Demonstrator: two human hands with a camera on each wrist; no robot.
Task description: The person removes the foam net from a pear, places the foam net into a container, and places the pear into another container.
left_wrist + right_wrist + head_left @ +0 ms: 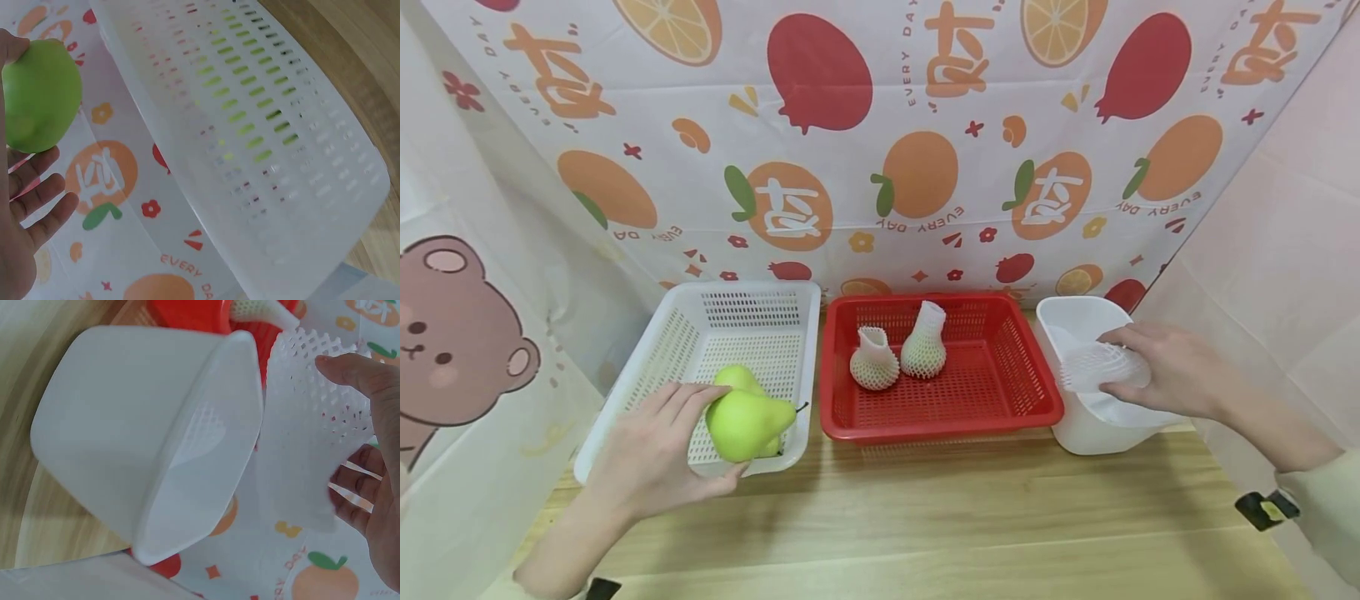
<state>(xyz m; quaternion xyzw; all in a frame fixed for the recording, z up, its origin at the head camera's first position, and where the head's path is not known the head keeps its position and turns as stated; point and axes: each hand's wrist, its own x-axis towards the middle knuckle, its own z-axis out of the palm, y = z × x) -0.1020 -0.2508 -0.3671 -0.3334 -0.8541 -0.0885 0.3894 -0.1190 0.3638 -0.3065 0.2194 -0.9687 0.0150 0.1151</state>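
The left grip (pixel 651 447) holds a pear (pixel 741 425); the right grip (pixel 1176 367) pinches a net (pixel 1097 368). Likely the picking-up step; next needs them close.

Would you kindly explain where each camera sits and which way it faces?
Head: worn there, facing forward and down at the table; left hand and right hand show.
Left wrist: worn there, facing the white basket; left hand holds a pear.
Right wrist: worn there, facing the white bin; right hand holds white netting.
Head and right wrist share the red basket.

The head view is bright, the table (pixel 925 533) softly shadowed, wrist views dimmer.
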